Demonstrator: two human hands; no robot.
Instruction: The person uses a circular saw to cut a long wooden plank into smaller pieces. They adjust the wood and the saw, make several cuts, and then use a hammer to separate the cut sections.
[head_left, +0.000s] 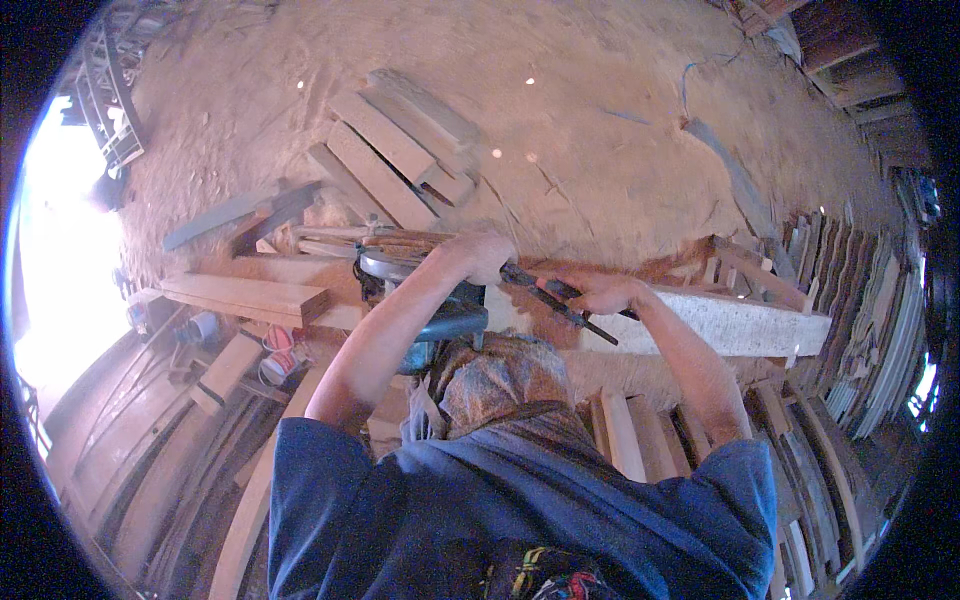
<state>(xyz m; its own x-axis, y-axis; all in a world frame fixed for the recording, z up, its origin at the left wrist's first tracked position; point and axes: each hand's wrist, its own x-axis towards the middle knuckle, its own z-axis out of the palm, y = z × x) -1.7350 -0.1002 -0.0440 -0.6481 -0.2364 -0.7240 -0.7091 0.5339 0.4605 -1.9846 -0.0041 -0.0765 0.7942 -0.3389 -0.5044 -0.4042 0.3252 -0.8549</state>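
My left hand (480, 258) is closed around one end of a dark, long metal tool (560, 305) with slim arms; its exact kind I cannot make out. My right hand (605, 295) has its fingers bent over the same tool, nearer its other end. The tool slants down to the right above a long wooden beam (740, 318) with a pale, speckled face. Below my left forearm sits a blue-grey metal piece of equipment (445, 328), partly covered by that arm.
Thick timber pieces (385, 160) lie on the dusty ground ahead. A squared plank (250, 298) rests at the left, near a red and white object (282, 352). Stacked boards (850, 290) stand at the right. More boards (622, 435) lie near my body.
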